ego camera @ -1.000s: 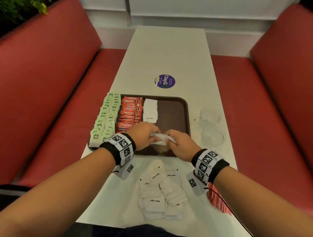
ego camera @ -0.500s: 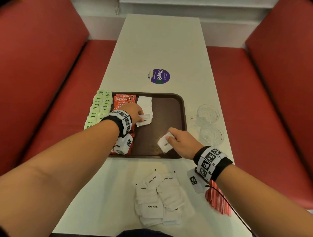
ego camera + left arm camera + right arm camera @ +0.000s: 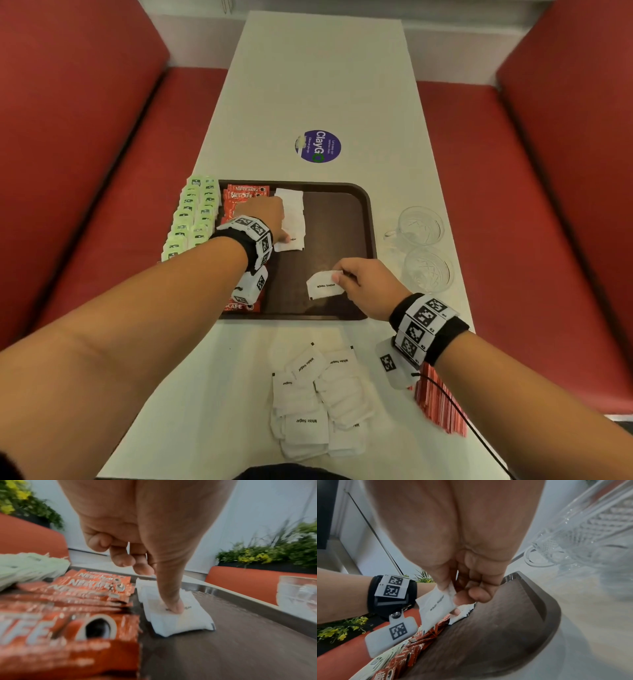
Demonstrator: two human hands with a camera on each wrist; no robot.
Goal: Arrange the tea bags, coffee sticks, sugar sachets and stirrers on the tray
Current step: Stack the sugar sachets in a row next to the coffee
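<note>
Left hand (image 3: 265, 214) over the far-left part of the brown tray (image 3: 342, 222), thumb pressed down on the nearest packet in the row of white sugar sachets (image 3: 293, 219); other fingers curled in, gripping nothing in the left wrist view. Row of sachets just right of the red coffee sticks (image 3: 245, 195), which run along the tray's left side, with the green tea bags (image 3: 193, 214) overlapping the tray's left rim.

Right hand (image 3: 368, 287) low over the tray's near-right part, pinching one sugar sachet (image 3: 323, 284) by its right end between thumb and fingers, print side up. Hard to tell whether the sachet's free end touches the tray floor or hangs just above it.

Bare brown tray floor between the sachet row and the right rim, and between the two hands. Right rim close to two clear glass cups (image 3: 423, 246) standing on the tabletop (image 3: 318, 85). Loose pile of sugar sachets (image 3: 318, 404) on the tabletop just off the tray's near edge, red stirrers (image 3: 440, 404) at the near-right tabletop edge under the right wrist. Round purple sticker (image 3: 318, 146) beyond the tray's far rim. Red bench seats (image 3: 85, 137) on both sides.
</note>
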